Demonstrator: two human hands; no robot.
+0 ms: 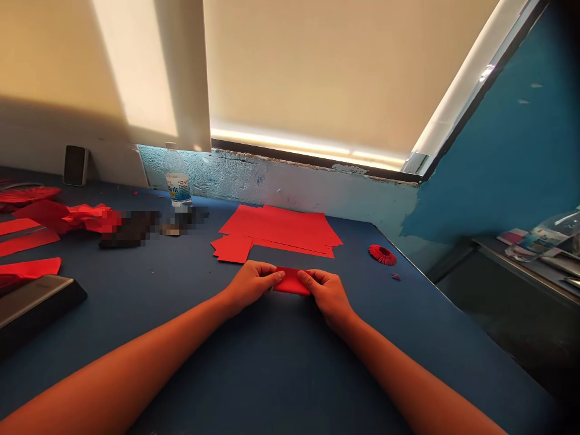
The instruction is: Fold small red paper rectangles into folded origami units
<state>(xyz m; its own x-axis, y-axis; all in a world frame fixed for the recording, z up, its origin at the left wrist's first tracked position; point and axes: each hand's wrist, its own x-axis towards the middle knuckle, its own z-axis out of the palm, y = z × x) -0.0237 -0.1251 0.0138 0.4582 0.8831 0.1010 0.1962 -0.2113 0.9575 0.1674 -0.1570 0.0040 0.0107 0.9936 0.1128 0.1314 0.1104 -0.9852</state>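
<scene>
Two bare hands grip a small folded piece of red paper (292,281) on a blue-topped bench (408,338); the left hand (249,285) closes on one end and the right hand (327,291) on the other, fingers curled over the paper and nearly meeting across it; the paper sits between them, just in front of a spread of red paper sheets (280,228), and whether it touches the bench cannot be told; a few smaller red sheets (231,249) overlap that spread's near left corner, just beyond the left hand; a pleated red paper ring (382,254) lies to the right, well apart from the right hand; farther left, loose red paper pieces (58,217) and red strips (27,238) lie on the bench beside a dark-edged flat object (36,308); pixelated, unreadable items (149,226) sit between those pieces and the sheets; a clear plastic bottle (177,178) stands against the wall at the back; a phone (75,165) leans upright farther left; a lit window blind (344,72) fills the view above, beside a blue wall (507,139).
</scene>
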